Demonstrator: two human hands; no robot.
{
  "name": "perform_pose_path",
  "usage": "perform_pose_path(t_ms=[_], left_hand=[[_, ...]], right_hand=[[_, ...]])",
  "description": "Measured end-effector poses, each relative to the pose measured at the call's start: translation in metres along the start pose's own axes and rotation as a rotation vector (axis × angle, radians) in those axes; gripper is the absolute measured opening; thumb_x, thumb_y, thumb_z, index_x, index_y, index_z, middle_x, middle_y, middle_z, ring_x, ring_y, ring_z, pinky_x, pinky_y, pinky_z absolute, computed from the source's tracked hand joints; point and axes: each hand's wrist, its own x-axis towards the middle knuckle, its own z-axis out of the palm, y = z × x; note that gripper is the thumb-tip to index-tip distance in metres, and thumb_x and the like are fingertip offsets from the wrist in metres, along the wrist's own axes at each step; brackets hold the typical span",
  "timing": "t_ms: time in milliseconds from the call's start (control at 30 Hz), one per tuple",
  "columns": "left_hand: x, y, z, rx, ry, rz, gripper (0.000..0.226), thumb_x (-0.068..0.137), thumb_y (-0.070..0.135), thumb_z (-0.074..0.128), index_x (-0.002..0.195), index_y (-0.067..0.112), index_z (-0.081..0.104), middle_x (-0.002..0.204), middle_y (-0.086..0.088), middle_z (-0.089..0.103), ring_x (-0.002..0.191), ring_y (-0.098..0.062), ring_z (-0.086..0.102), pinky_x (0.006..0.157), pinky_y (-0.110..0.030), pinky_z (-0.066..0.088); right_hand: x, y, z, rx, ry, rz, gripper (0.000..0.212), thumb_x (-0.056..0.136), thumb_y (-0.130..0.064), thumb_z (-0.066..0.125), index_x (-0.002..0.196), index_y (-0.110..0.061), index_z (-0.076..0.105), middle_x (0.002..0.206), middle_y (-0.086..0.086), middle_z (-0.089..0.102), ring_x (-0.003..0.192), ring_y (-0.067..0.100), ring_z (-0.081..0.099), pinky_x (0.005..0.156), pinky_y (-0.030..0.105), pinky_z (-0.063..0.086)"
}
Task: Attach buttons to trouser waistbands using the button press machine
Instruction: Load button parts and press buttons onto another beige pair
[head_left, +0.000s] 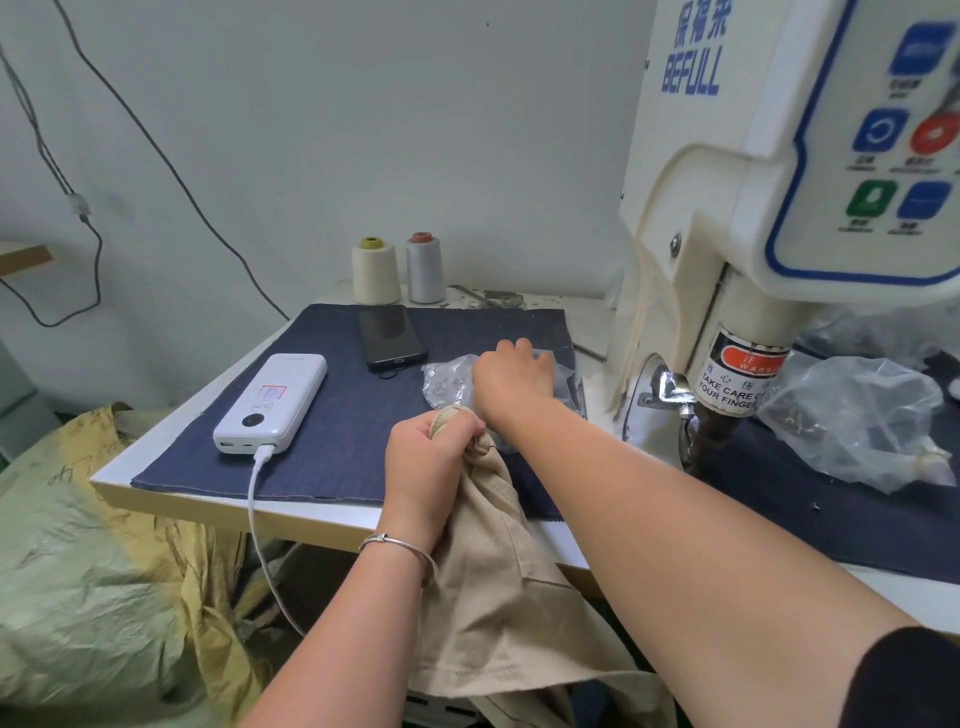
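The left hand (428, 457) grips the tan trousers (498, 561) tight, fingers curled round the bunched top (the rest hangs off the table (332, 514)). Past those fingers, the right hand (511, 376) reaches into a clear bag (447, 382); its fingers are hidden. The press (727, 312) stands right of them.

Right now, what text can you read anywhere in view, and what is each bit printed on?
"BEFULL", blue, under blurred Chinese characters: side of the button press machine.
"TAKE CARE O... YOUR FINGER", cut off at the edge: warning label on the press head, under a red band reading roughly "WARN...".
Captions under the control panel buttons: too blurred.
Power bank markings: too small.
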Motion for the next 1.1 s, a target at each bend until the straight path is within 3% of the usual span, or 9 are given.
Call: perform_pose_path(t_ms=[67, 167, 567, 833, 933, 1100], left_hand=[[0.0, 0.0, 0.0, 0.004, 0.003, -0.002, 0.03, 0.066, 0.025, 0.06, 0.051, 0.002, 0.047, 0.056, -0.008, 0.039, 0.061, -0.018, 0.035, 0.06, -0.033, 0.033], [0.0, 0.001, 0.0, 0.0, 0.008, -0.006, 0.028, 0.068, 0.022, 0.061, 0.048, 0.013, 0.045, 0.053, -0.003, 0.034, 0.059, -0.015, 0.031, 0.055, -0.03, 0.032], [0.0, 0.0, 0.0, 0.004, 0.019, 0.01, 0.034, 0.069, 0.023, 0.061, 0.053, -0.002, 0.043, 0.057, -0.007, 0.036, 0.062, -0.018, 0.032, 0.059, -0.032, 0.031], [0.0, 0.0, 0.0, 0.013, 0.011, -0.005, 0.032, 0.069, 0.024, 0.061, 0.051, 0.005, 0.043, 0.057, -0.006, 0.034, 0.062, -0.019, 0.031, 0.06, -0.035, 0.031], [0.0, 0.001, 0.0, 0.016, 0.009, -0.005, 0.038, 0.068, 0.024, 0.061, 0.056, -0.007, 0.042, 0.059, -0.009, 0.036, 0.063, -0.019, 0.032, 0.061, -0.035, 0.031], [-0.001, 0.003, 0.0, 0.008, 0.022, -0.005, 0.038, 0.068, 0.022, 0.06, 0.056, -0.006, 0.039, 0.061, -0.01, 0.032, 0.065, -0.019, 0.029, 0.059, -0.032, 0.029]], right_hand=[[-0.001, 0.0, 0.0, 0.04, 0.022, 0.0, 0.038, 0.085, -0.011, 0.051, 0.122, -0.013, 0.057, 0.128, 0.01, 0.05, 0.122, 0.029, 0.039, 0.094, 0.042, 0.035], [-0.003, -0.001, 0.0, 0.065, 0.04, 0.0, 0.036, 0.086, -0.01, 0.051, 0.121, -0.013, 0.058, 0.128, 0.01, 0.05, 0.122, 0.029, 0.039, 0.093, 0.041, 0.035], [-0.004, 0.001, -0.003, 0.004, 0.014, 0.019, 0.041, 0.086, -0.014, 0.052, 0.128, -0.01, 0.052, 0.13, 0.012, 0.049, 0.123, 0.03, 0.039, 0.092, 0.04, 0.036], [-0.002, 0.002, 0.001, -0.012, 0.051, -0.002, 0.039, 0.087, -0.013, 0.051, 0.126, -0.01, 0.053, 0.128, 0.011, 0.051, 0.122, 0.029, 0.04, 0.089, 0.039, 0.036], [-0.004, 0.002, -0.001, -0.011, 0.069, -0.012, 0.038, 0.087, -0.013, 0.052, 0.125, -0.011, 0.054, 0.127, 0.01, 0.05, 0.122, 0.029, 0.04, 0.089, 0.038, 0.037], [-0.035, 0.003, -0.033, 0.115, 0.249, 0.004, 0.026, 0.087, -0.007, 0.05, 0.108, -0.013, 0.063, 0.118, 0.008, 0.051, 0.113, 0.029, 0.042, 0.075, 0.033, 0.031]])
